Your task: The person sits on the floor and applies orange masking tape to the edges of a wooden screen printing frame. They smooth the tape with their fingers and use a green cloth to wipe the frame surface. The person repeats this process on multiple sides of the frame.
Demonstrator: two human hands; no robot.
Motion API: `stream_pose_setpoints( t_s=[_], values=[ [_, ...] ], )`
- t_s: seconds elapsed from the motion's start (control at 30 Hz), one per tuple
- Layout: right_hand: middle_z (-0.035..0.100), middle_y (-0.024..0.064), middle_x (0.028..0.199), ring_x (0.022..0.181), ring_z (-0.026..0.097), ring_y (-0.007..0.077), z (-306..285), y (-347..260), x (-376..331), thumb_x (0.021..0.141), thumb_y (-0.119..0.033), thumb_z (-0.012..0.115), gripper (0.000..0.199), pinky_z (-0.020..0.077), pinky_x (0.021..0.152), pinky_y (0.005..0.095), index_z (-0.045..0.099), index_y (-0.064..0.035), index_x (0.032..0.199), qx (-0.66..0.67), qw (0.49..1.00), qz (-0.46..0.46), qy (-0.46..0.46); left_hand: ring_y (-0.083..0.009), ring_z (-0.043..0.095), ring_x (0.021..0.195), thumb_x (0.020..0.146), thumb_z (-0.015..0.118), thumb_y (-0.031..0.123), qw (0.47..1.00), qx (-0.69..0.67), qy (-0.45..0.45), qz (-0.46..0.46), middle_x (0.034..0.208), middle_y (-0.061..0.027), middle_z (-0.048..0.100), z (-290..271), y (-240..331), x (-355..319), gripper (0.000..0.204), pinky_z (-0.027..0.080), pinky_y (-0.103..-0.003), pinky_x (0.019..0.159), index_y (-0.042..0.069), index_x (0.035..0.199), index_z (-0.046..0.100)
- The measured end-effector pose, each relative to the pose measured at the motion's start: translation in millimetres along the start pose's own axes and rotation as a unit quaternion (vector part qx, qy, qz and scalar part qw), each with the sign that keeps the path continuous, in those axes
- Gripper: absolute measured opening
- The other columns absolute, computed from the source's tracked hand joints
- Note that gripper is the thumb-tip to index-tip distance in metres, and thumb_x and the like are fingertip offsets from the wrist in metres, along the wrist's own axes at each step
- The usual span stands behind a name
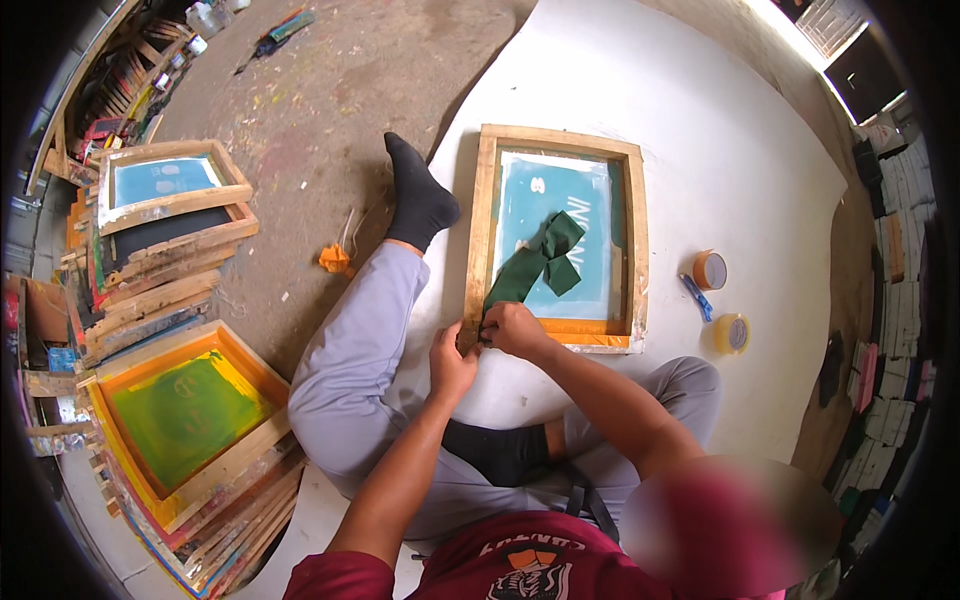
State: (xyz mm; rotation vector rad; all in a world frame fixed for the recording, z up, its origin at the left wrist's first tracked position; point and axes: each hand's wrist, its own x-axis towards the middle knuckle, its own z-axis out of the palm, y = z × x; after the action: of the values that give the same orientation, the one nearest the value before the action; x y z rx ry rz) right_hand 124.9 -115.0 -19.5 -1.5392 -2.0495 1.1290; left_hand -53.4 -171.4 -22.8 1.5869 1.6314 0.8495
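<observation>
A silkscreen frame [637, 250] of pale wood lies on the white sheet in front of me, its teal mesh [590, 200] marked with white shapes. Across the mesh, a dark green strip of tape [518, 274] runs from the frame's near left corner and ends in folded loops. My right hand [512, 328] is closed at the strip's near end, fingers bent down over the corner. Beside it, touching the same corner, my left hand [455, 358] has its fingers pinched together; anything between them is hidden. Orange tape [580, 328] lines the frame's near inner edge.
Right of the frame lie a brown tape roll [709, 270], a blue cutter knife [695, 298] and a clear yellowish tape roll [732, 333]. Stacked screens [175, 225] and a green-yellow screen [190, 415] stand at left. A crumpled orange scrap [334, 259] is on the floor.
</observation>
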Motion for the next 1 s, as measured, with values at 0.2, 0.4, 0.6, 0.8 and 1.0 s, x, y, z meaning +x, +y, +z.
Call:
stream_pose_setpoints(
  t_s=[0.2,0.4,0.6,0.8,1.0],
  values=[
    [0.075,0.0191,0.088,0.082,0.073,0.0386,-7.9,-1.1,9.8,0.074,-0.011,0.081,0.017,0.0579,0.075,0.0463,0.077,-0.0019,0.089,-0.013,0.998,0.028,-0.059,-0.0413,0.068,0.103,0.076,0.087,0.004,1.000,0.000,0.016,-0.010,0.110,-0.0208,0.068,-0.9,1.4,-0.2,0.054,0.055,-0.047,0.088,0.000,0.126,0.067],
    [0.073,0.0200,0.083,0.081,0.072,0.0403,-22.5,-17.8,7.2,0.076,-0.012,0.081,0.015,0.0566,0.074,0.0481,0.074,-0.0022,0.085,0.011,0.999,-0.022,-0.032,-0.0374,0.070,0.099,0.076,0.088,0.005,0.999,-0.004,0.038,0.010,0.108,-0.0184,0.069,4.2,-6.4,1.1,0.054,0.056,-0.045,0.086,0.002,0.126,0.069],
    [0.070,0.0202,0.089,0.086,0.069,0.0425,-45.9,-7.9,-11.2,0.080,-0.013,0.080,0.016,0.0552,0.077,0.0497,0.071,-0.0014,0.085,-0.039,0.995,-0.068,-0.055,-0.0322,0.072,0.097,0.079,0.087,0.003,0.998,-0.049,0.012,-0.042,0.108,-0.0183,0.069,3.3,-5.4,-2.1,0.053,0.058,-0.041,0.085,0.000,0.129,0.068],
    [0.072,0.0144,0.101,0.105,0.066,0.0386,-79.1,66.5,-64.0,0.086,-0.026,0.074,0.020,0.0538,0.092,0.0509,0.073,-0.0072,0.093,-0.088,0.994,0.024,-0.067,-0.0264,0.071,0.099,0.081,0.085,0.002,0.986,-0.119,-0.005,-0.115,0.112,-0.0178,0.070,10.8,-15.2,-2.1,0.051,0.059,-0.038,0.085,-0.002,0.129,0.067],
    [0.073,0.0007,0.100,0.113,0.061,0.0277,-162.4,99.5,-125.9,0.088,-0.028,0.072,0.009,0.0483,0.098,0.0444,0.075,-0.0191,0.090,-0.274,0.956,0.043,-0.095,-0.0254,0.071,0.097,0.080,0.086,0.004,0.992,-0.101,0.012,-0.080,0.110,-0.0177,0.070,12.2,-26.0,-2.6,0.052,0.059,-0.038,0.082,-0.002,0.128,0.068]
  ],
)
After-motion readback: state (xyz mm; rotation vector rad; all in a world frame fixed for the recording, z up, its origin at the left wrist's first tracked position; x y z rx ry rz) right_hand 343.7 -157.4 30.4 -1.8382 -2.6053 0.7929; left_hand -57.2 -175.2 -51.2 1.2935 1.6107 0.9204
